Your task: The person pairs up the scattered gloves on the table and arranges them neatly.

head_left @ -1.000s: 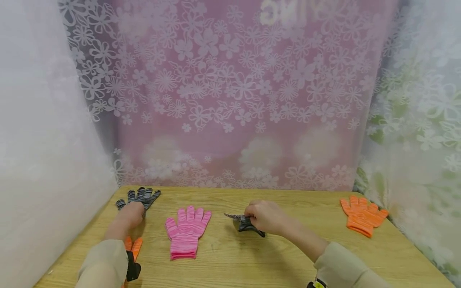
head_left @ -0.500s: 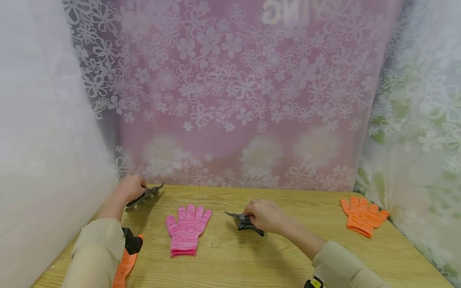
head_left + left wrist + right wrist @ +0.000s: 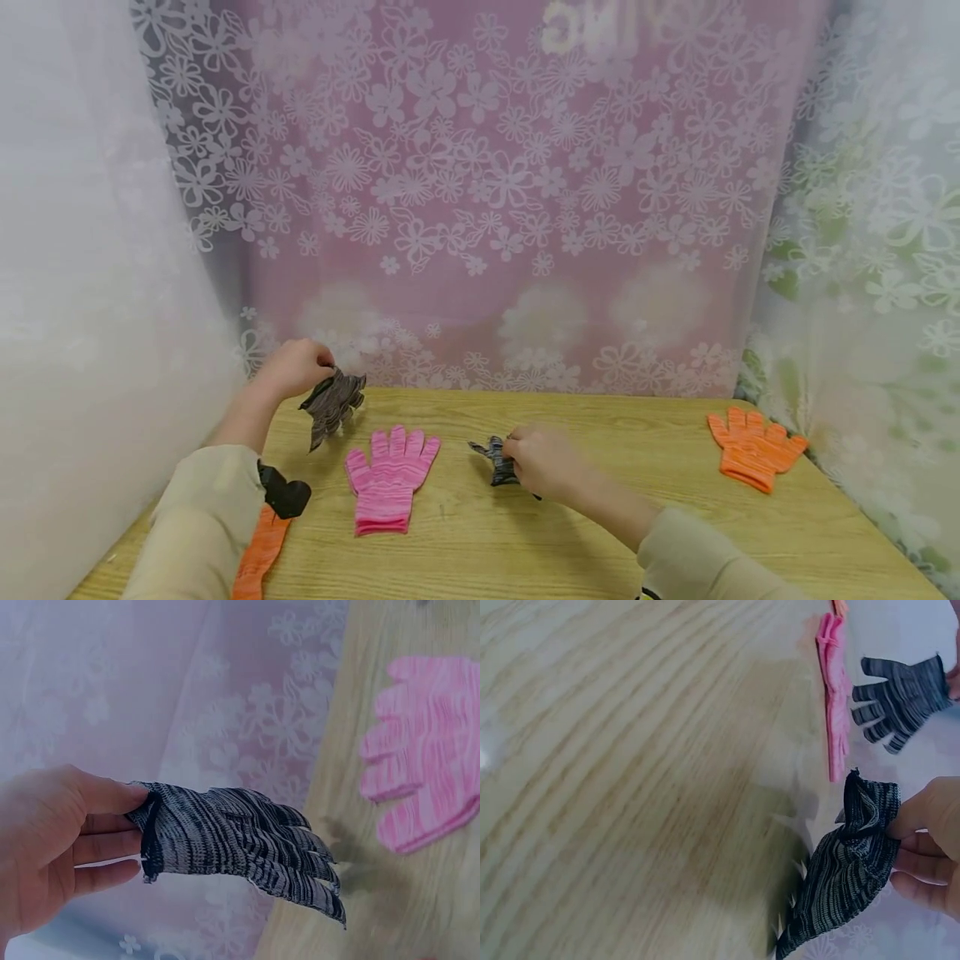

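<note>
My left hand (image 3: 294,368) pinches a black-and-grey striped glove (image 3: 332,404) by its cuff and holds it in the air above the table's back left corner; its fingers droop. In the left wrist view that glove (image 3: 240,847) hangs from my thumb and fingers (image 3: 90,825). My right hand (image 3: 542,463) grips a second striped glove (image 3: 495,460) just off the table's middle. In the right wrist view this glove (image 3: 851,877) dangles from my fingers (image 3: 926,847). A pink glove (image 3: 390,479) lies flat between the hands.
An orange glove (image 3: 753,448) lies at the far right of the wooden table (image 3: 585,542). Another orange glove (image 3: 257,554) lies under my left sleeve at the front left. Flowered curtains (image 3: 480,208) close the table in at the back and both sides.
My left hand has lifted the striped glove off the table's back left corner and brought it up and to the right. My right hand has raised its own glove slightly.
</note>
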